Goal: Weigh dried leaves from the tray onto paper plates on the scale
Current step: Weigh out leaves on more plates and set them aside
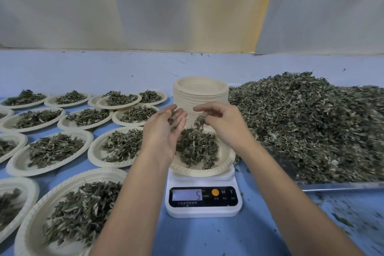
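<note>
While our flat left hand point(164, 131) cradles leaves point(173, 119), our right hand point(223, 124) pinches a tuft point(200, 120), the plate point(207, 171) beneath our fingers point(202, 108). Next, we judge: sprinkle gently, watching the scale point(204, 210).

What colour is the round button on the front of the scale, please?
The round button on the scale is orange; head view.

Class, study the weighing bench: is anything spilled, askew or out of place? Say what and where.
Yes. Bits of dried leaves lie spilled on the blue table in front of the tray, at the right. At the back left, one filled plate sits partly over its neighbour, breaking the row.
</note>
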`<state>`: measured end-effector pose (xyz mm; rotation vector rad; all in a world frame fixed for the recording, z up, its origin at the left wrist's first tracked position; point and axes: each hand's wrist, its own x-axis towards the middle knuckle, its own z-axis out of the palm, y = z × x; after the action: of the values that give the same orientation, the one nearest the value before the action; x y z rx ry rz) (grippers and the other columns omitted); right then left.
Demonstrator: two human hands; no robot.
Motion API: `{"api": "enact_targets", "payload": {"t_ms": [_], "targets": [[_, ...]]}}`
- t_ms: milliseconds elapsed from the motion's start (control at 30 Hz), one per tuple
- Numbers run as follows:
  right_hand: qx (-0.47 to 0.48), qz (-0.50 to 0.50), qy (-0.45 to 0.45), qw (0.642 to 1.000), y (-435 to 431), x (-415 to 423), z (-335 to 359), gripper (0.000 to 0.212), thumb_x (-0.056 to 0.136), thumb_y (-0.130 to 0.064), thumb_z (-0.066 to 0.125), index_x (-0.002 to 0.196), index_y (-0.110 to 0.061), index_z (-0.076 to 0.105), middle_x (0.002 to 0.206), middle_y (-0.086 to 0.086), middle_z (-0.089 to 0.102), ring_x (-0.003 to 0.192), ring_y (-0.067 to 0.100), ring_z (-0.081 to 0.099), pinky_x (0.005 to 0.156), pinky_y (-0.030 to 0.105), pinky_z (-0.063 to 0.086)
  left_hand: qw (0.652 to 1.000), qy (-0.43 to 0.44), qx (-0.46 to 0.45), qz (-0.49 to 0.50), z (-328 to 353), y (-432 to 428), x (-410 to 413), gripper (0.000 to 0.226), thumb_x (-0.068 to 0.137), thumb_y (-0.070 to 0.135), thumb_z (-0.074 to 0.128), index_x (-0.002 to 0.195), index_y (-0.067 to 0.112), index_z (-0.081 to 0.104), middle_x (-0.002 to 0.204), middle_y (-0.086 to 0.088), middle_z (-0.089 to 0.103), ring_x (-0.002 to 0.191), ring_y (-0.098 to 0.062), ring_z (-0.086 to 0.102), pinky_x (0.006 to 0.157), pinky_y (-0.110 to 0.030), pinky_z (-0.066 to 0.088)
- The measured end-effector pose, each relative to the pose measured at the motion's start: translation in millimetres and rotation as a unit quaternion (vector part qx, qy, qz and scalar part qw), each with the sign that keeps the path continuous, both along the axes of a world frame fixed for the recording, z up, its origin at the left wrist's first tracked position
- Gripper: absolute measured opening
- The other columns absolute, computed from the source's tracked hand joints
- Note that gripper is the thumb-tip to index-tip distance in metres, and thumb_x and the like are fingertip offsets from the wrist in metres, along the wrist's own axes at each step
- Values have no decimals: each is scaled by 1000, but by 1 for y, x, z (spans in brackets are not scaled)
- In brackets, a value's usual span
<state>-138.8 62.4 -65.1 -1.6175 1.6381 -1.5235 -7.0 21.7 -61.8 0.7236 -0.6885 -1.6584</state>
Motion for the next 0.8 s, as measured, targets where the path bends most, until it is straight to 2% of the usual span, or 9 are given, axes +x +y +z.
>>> {"api": "enact_targets", "payload": {"t_ms": [100, 267, 400, 533, 733, 800], "targets": [[2, 9, -10, 1000, -1, 0, -1, 31, 83, 0, 62, 101, -24, 71, 87, 0, 70, 81, 12, 63, 87, 39, 54, 1000, 3, 2, -2, 0, 0, 0, 22, 100, 3, 38, 97, 3, 59, 100, -17, 65, 93, -22, 67, 74, -25, 57], [-3, 19, -19, 1000, 1, 0, 0, 18, 81, -8, 71, 92, -23, 72, 79, -2, 70, 75, 4, 62, 83, 32, 54, 1000, 3, 1, -3, -1, -1, 0, 22, 100, 4, 38, 96, 5, 60, 97, -15, 67, 87, -18, 68, 65, -19, 57], [-2, 39, -36, 999, 2, 1, 2, 22, 80, -2, 71, 89, -23, 70, 76, -2, 67, 72, 6, 60, 82, 28, 53, 1000, 2, 2, -3, -1, -2, 1, 23, 101, 4, 36, 95, 5, 59, 96, -14, 66, 88, -19, 68, 63, -19, 55], [-1, 57, -26, 998, 3, 2, 3, 34, 79, 10, 63, 93, -19, 70, 83, -2, 67, 74, 3, 61, 78, 17, 53, 1000, 4, 2, 3, -1, -1, 1, 23, 101, 3, 37, 96, 3, 59, 97, -16, 65, 94, -22, 66, 72, -24, 56], [-6, 44, -28, 999, 5, 3, 5, 37, 80, 11, 60, 91, -22, 69, 86, -4, 68, 78, 9, 59, 79, 27, 53, 1000, 5, -1, 4, 0, 0, 2, 22, 101, 4, 37, 97, 3, 59, 98, -15, 65, 95, -21, 66, 75, -25, 56], [-7, 49, -40, 998, 5, 4, 6, 34, 80, 10, 61, 92, -20, 70, 86, -4, 68, 77, 9, 60, 77, 26, 52, 1000, 10, -1, 3, 0, 0, 2, 22, 101, 3, 37, 97, 3, 59, 97, -15, 65, 93, -21, 66, 74, -24, 56]]}}
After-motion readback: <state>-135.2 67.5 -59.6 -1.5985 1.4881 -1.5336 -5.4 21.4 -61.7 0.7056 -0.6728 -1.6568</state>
